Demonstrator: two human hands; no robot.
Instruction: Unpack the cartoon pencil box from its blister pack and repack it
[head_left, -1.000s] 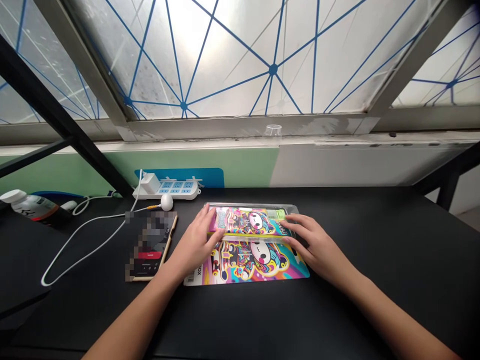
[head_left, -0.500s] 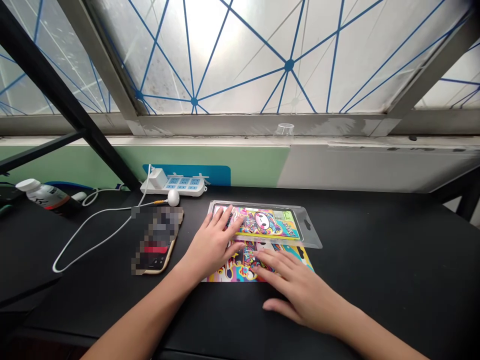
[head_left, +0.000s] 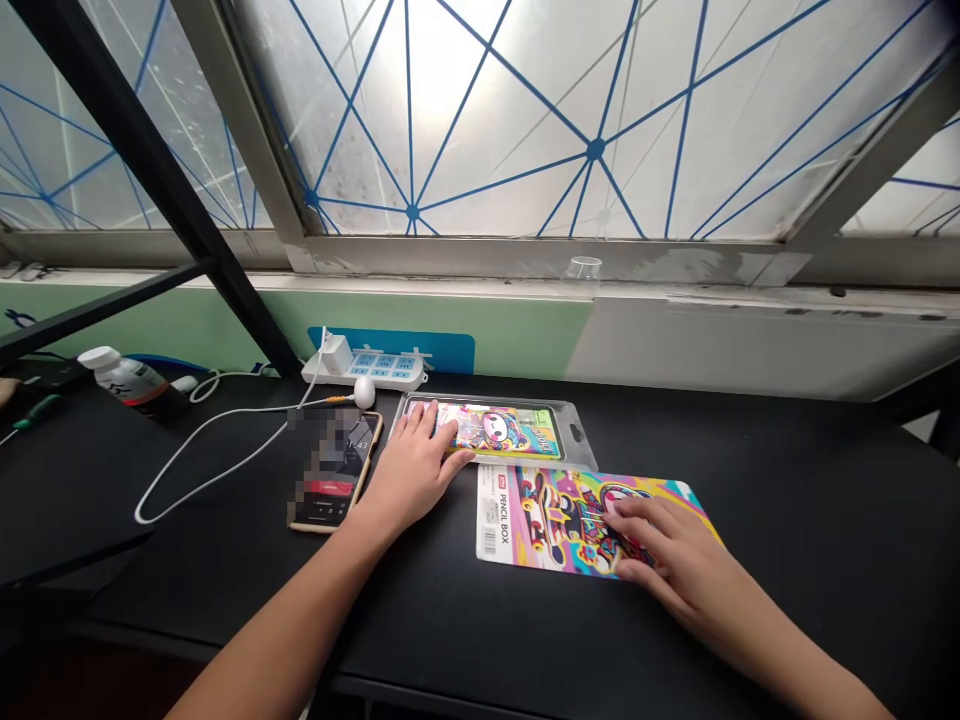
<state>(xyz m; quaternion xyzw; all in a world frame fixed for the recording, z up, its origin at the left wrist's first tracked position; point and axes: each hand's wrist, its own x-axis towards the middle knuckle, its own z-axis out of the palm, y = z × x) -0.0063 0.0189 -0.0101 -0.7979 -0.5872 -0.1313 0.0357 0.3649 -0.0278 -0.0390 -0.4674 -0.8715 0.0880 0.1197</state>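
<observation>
My left hand lies with fingers spread on the left end of a clear plastic blister tray. Inside that tray is a colourful pencil box with a cartoon face on its lid; my fingers cover its left part. Closer to me, a printed backing card marked "PENCIL BOX", with a barcode on its left end, rests flat on the table. My right hand lies on the right part of this card, fingers stretched out and covering some of the print. The card's far edge is close to the tray's near edge.
A phone lies left of my left hand. A white cable loops beside it, near a white power strip against the wall. A bottle and a green-handled tool are at far left. A clear cup stands on the sill.
The backing card has slid out from under the tray, toward the right, with my right hand on it. The tray and my left hand have shifted slightly left. The view has turned a little.
</observation>
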